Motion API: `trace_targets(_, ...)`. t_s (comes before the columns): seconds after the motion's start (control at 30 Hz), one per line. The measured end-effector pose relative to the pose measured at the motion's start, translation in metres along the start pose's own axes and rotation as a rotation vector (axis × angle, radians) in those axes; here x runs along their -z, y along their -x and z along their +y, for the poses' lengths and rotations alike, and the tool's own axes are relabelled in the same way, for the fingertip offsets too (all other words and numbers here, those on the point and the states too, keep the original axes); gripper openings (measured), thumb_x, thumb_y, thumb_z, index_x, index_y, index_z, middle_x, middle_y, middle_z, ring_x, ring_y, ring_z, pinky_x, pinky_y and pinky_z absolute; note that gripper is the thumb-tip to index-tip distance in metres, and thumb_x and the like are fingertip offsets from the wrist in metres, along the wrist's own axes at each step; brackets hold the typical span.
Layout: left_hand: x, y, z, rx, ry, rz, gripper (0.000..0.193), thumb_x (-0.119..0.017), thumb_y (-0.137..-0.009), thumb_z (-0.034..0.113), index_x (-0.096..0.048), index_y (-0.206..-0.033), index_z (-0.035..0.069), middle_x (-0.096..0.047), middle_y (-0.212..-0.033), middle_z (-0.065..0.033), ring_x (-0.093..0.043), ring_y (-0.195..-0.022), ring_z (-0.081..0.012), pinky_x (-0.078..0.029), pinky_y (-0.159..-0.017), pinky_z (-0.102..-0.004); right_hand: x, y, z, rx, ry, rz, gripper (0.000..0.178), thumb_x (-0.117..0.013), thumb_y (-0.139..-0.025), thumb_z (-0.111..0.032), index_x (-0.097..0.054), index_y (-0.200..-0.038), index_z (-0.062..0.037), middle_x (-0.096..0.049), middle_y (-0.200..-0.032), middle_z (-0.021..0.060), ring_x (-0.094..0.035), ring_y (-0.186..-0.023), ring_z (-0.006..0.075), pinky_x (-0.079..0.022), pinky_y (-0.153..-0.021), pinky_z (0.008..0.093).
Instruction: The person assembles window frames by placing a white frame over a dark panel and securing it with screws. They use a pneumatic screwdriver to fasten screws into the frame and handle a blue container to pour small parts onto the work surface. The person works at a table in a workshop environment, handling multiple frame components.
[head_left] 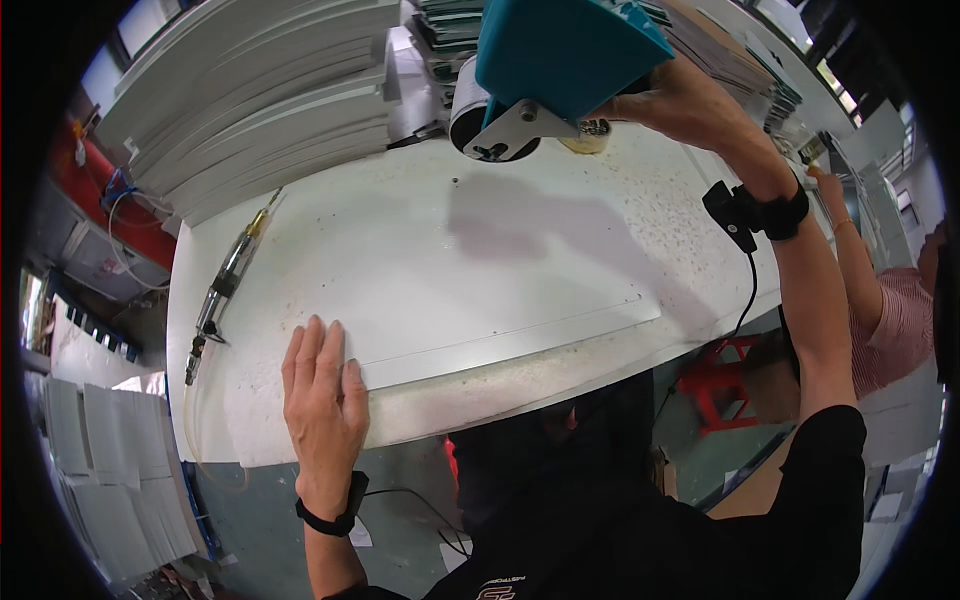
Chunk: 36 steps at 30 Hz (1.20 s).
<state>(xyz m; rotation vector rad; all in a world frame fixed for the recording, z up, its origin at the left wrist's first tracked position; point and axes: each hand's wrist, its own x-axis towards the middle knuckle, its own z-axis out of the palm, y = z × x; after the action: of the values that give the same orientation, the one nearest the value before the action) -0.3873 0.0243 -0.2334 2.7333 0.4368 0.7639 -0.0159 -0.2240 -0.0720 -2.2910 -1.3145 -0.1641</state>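
Observation:
My left hand (325, 400) lies flat on the white worktop, its fingers stretched forward at the left end of a thin white strip (510, 347) along the near edge. Raised over the far side, my right hand (672, 105) grips a teal box-shaped tool (565, 55). This tool has a metal side bracket (528, 118) and a pale cylinder with a dark end, like a roller. Its body hides most of the right fingers. On the left of the worktop lies a slim pen-shaped air tool (228, 275) with a brass-coloured tip and a thin hose.
A tall stack of white panels (250, 100) stands at the back left. Behind the teal tool are more stacked sheets and a small round container (586, 138). A red stool (722, 390) is under the right edge. At the far right sits another person in a striped top (885, 330).

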Motion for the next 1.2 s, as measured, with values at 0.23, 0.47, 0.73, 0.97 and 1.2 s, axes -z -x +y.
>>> trace_targets(0.23,0.027,0.043,0.058,-0.346,0.372,0.441,0.048,-0.052,-0.11,0.039,-0.048,-0.068,0.015,-0.049,-0.055,0.0003,-0.042,-0.045,-0.0166,-0.03,-0.044,-0.0312,0.069,0.121,0.028,-0.281,0.035,0.135,0.051,-0.085,-0.086,-0.044,-0.072,-0.124,-0.0123,-0.077,-0.112,0.0127,-0.074,-0.101,0.0264,-0.056,-0.09,0.0403)
trace_targets(0.47,-0.006,0.048,0.124,-0.758,0.696,-0.206,0.033,-0.073,-0.093,0.035,-0.059,-0.069,0.017,-0.043,-0.059,0.0015,-0.048,-0.05,-0.0162,-0.035,-0.045,-0.0317,0.073,0.193,0.034,-0.385,0.07,0.255,0.057,-0.089,-0.084,-0.034,-0.066,-0.127,-0.0052,-0.076,-0.112,0.0149,-0.073,-0.102,0.0288,-0.056,-0.091,0.0403)
trace_targets(0.73,-0.14,0.089,0.132,-0.379,0.517,-0.538,0.029,-0.071,-0.095,0.022,-0.059,-0.072,0.008,-0.058,-0.058,-0.0133,-0.061,-0.054,-0.0344,-0.045,-0.049,-0.0454,0.075,0.245,0.049,-0.44,0.094,0.241,0.047,-0.088,-0.084,-0.032,-0.071,-0.118,-0.0037,-0.077,-0.105,0.0155,-0.073,-0.095,0.0297,-0.056,-0.088,0.0407)
trace_targets(0.97,-0.147,0.083,0.144,-0.404,0.492,-0.514,0.032,-0.071,-0.096,0.025,-0.059,-0.072,0.009,-0.059,-0.058,-0.0137,-0.062,-0.053,-0.0352,-0.047,-0.05,-0.0459,0.073,0.296,0.055,-0.556,-0.019,0.215,0.035,-0.082,-0.087,-0.022,-0.073,-0.115,-0.0014,-0.077,-0.1,0.0179,-0.074,-0.092,0.0265,-0.056,-0.086,0.0391)
trace_targets(1.2,-0.15,0.08,0.152,-0.351,0.444,-0.577,0.034,-0.07,-0.096,0.026,-0.059,-0.071,0.007,-0.061,-0.06,-0.0156,-0.062,-0.055,-0.0389,-0.046,-0.051,-0.0474,0.058,0.33,0.043,-0.606,-0.294,0.274,0.03,-0.078,-0.087,-0.015,-0.072,-0.111,0.0022,-0.077,-0.096,0.0181,-0.071,-0.083,0.0226,-0.055,-0.085,0.0371)
